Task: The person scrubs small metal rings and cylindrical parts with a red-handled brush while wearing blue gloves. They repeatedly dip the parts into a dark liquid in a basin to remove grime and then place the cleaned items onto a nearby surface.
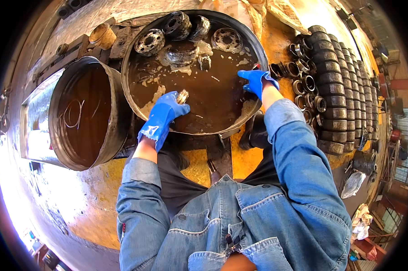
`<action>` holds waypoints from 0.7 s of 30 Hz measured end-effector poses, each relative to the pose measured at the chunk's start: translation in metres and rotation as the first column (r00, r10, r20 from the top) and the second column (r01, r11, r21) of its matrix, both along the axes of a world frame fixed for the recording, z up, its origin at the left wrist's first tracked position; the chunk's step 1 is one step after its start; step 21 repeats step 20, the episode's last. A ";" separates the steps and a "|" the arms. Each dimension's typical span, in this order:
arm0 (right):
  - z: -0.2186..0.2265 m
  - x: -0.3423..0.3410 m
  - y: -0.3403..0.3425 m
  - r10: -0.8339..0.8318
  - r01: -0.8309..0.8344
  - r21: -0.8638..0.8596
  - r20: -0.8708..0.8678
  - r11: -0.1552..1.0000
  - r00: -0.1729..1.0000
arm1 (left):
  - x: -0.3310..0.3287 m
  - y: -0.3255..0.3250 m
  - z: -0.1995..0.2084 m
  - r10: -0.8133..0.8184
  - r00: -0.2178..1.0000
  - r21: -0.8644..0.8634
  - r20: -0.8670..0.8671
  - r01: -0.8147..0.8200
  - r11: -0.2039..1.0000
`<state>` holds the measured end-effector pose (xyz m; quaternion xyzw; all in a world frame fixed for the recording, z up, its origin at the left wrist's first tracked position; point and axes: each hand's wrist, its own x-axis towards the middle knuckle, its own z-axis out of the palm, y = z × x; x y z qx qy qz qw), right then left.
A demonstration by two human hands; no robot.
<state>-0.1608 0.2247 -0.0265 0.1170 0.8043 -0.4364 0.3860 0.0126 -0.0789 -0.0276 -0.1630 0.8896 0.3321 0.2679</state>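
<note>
My left hand (pixel 165 113), in a blue rubber glove, is closed around a small pale, ridged piece (pixel 182 96) whose kind I cannot make out. It is over the near left part of a wide round metal tub (pixel 128 92) of murky brown liquid. At the tub's right rim is my right hand (pixel 257 82), also blue-gloved, its fingers stretched leftward and thumb apart. Next to it shows a small red thing (pixel 257 66). Wet round metal parts with holes (pixel 149 42) stand along the tub's far side, and a curved, foam-covered part (pixel 181 56) lies half sunk before them.
To the left stands a second metal drum (pixel 118 108) holding brown liquid and a loop of wire. Stacked rows of dark cylindrical parts (pixel 332 86) fill the right side, beside several loose metal rings (pixel 308 83). A rusty can (pixel 102 36) is at the far left.
</note>
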 end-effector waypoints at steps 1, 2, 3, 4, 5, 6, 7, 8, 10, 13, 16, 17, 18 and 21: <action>-0.004 -0.001 -0.005 0.282 -0.261 0.158 -0.134 0.952 0.950 | 0.007 -0.010 -0.022 -0.005 0.999 -0.040 -0.042 0.003 0.999; -0.008 -0.003 -0.003 0.545 -0.459 0.342 -0.220 0.820 0.809 | 0.008 -0.016 -0.035 -0.020 0.996 -0.078 -0.087 0.013 0.997; -0.013 -0.003 0.001 0.761 -0.573 0.532 -0.240 0.623 0.603 | 0.005 -0.013 -0.031 -0.022 0.996 -0.081 -0.090 0.015 0.997; -0.017 -0.001 0.001 0.807 -0.581 0.594 -0.216 0.556 0.550 | 0.007 -0.008 -0.019 -0.025 0.996 -0.087 -0.086 0.017 0.996; -0.023 -0.001 0.001 0.678 -0.512 0.515 -0.205 0.688 0.706 | 0.005 -0.004 -0.009 -0.029 0.996 -0.092 -0.082 0.021 0.996; -0.032 -0.001 -0.002 0.528 -0.417 0.431 -0.174 0.800 0.832 | 0.004 -0.003 -0.004 -0.044 0.997 -0.156 -0.061 0.034 0.987; -0.039 -0.001 -0.004 0.360 -0.297 0.354 -0.125 0.887 0.925 | 0.003 -0.006 -0.006 -0.037 0.996 -0.195 -0.083 0.020 0.981; -0.058 -0.007 0.006 0.517 -0.396 0.421 -0.225 0.816 0.826 | 0.001 -0.008 -0.010 -0.034 0.994 -0.233 -0.106 0.009 0.972; -0.053 0.001 -0.001 0.285 -0.251 0.159 -0.255 0.955 0.924 | 0.003 -0.011 -0.006 -0.017 0.993 -0.276 -0.115 -0.015 0.961; -0.025 0.020 -0.008 -0.107 0.087 -0.324 -0.047 0.942 0.993 | 0.010 -0.016 -0.007 -0.041 0.990 -0.308 -0.138 -0.003 0.951; 0.014 0.038 -0.019 -0.130 0.109 -0.471 -0.014 0.876 0.991 | 0.017 -0.022 -0.018 -0.039 0.945 -0.211 -0.326 -0.033 0.977; 0.024 0.046 -0.028 -0.140 0.123 -0.501 0.004 0.857 0.990 | 0.018 -0.024 -0.022 -0.036 0.936 -0.181 -0.349 -0.030 0.983; 0.032 0.055 -0.037 -0.147 0.126 -0.536 0.004 0.835 0.989 | 0.017 -0.024 -0.023 -0.036 0.927 -0.150 -0.374 -0.023 0.988; 0.043 0.066 -0.049 -0.133 0.109 -0.550 -0.004 0.828 0.991 | 0.018 -0.031 -0.028 -0.008 0.935 -0.080 -0.355 -0.022 0.997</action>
